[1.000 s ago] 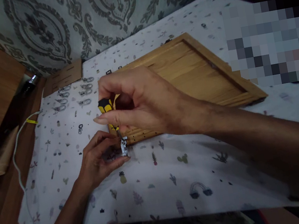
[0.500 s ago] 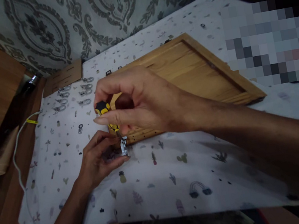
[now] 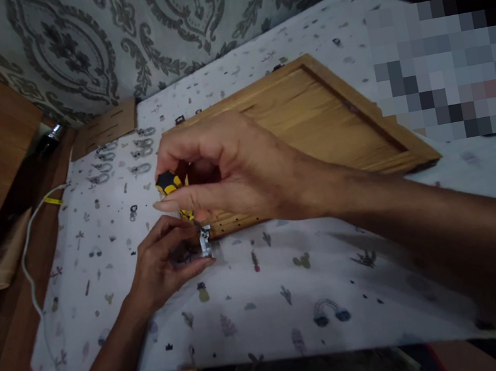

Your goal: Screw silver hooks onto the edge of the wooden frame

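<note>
My right hand (image 3: 231,175) grips a short black-and-yellow screwdriver (image 3: 169,183) between thumb and fingers, its shaft slanting down to a metal hinge (image 3: 205,241). That silvery hinge sits at the near left corner of a framed wooden cabinet door (image 3: 283,115). Around the hinge curls my left hand (image 3: 165,257), thumb at its near end and fingers on the far side by the door's edge. The screwdriver's tip and the screw are too small to make out. Part of the door is hidden behind my right hand and forearm.
Several more metal hinges (image 3: 139,169) lie on the patterned tablecloth (image 3: 270,309) at the left, near a piece of cardboard (image 3: 105,131). A white cable (image 3: 25,263) runs along the left table edge. Patterned wallpaper (image 3: 196,2) rises behind the table. A blurred patch covers the right.
My right hand has turned the screwdriver slightly, and its handle top has tilted a little left and down. My left hand, the hinge and the door stay in place.
</note>
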### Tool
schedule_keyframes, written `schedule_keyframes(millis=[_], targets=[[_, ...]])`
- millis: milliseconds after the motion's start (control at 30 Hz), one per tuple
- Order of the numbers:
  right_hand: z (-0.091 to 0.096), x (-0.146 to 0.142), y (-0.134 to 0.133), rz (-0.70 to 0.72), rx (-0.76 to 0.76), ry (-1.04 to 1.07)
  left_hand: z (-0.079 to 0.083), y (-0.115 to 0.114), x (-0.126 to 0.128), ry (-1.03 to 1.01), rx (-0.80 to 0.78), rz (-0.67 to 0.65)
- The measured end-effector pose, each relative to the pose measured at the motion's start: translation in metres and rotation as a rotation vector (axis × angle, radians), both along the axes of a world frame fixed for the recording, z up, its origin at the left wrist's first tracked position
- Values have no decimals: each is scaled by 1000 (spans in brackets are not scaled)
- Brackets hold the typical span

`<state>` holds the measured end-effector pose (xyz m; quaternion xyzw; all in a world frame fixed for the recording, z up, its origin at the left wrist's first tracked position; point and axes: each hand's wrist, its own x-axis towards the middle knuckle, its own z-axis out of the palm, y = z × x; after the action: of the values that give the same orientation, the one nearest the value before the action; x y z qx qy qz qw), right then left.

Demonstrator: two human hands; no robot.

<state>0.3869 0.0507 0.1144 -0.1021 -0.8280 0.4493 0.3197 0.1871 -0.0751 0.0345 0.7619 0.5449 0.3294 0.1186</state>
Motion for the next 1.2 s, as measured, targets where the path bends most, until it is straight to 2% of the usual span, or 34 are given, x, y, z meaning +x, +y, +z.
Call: schedule_keyframes(millis=[233,500,833,1000,1200], targets=[[0,1,-1,-136,31,92,0,0,-2,-6,-36,-6],[2,-2,1,-79,61,-16,1,-1,-1,-15,-19,-13],[-4,1,-3,-81,69,-5,1,0,-1,-11,-23,-10],[-3,1,-3,-45,31,68,0,-1,-1,2,-28,9],[0,1,-5,-87,53,-2,-1,-1,-1,-6,-26,9]])
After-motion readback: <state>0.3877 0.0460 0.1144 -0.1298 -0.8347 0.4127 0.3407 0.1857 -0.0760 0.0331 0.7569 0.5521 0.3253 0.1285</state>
